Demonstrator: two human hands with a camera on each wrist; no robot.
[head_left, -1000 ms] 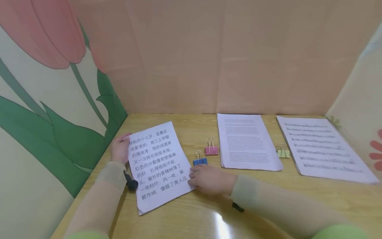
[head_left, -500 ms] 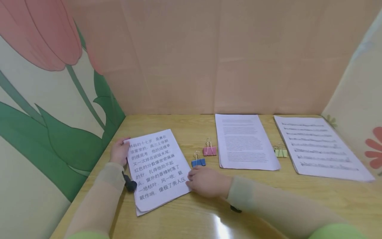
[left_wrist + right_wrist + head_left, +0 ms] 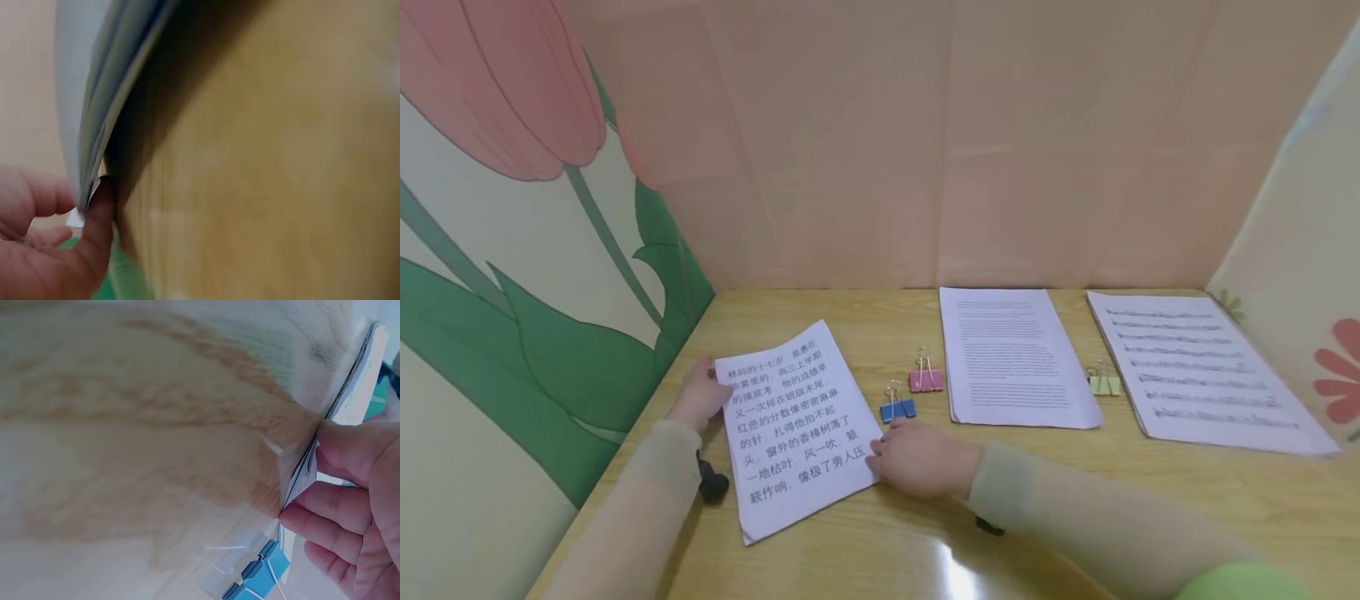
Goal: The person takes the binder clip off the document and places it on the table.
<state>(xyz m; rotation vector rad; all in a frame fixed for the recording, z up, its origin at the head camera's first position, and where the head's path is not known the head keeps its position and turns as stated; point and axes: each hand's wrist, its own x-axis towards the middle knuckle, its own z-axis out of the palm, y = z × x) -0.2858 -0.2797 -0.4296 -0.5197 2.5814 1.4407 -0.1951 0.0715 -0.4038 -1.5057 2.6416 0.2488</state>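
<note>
A stack of printed paper (image 3: 790, 425) with large Chinese characters lies slanted at the left of the table, its top edge bowed. My left hand (image 3: 696, 396) grips its left edge near the upper corner; in the left wrist view, thumb and fingers (image 3: 97, 234) pinch the sheets, which rise off the table there. At the right edge, my right hand (image 3: 925, 458) holds the lower part, with thumb and fingers (image 3: 334, 534) at the paper's edge in the right wrist view. A blue binder clip (image 3: 898, 410) lies just beyond the right hand.
A pink binder clip (image 3: 926, 381) sits behind the blue one. Farther right are a stack of small-print text (image 3: 1018, 358), a pale green binder clip (image 3: 1105, 384) and a stack of sheet music (image 3: 1202, 375). Walls border the wooden table (image 3: 1000, 533) at back and both sides.
The stack's top edge has come lower and now bows. My left hand has slid a little down the left edge from the corner. The right hand stays at the right edge.
</note>
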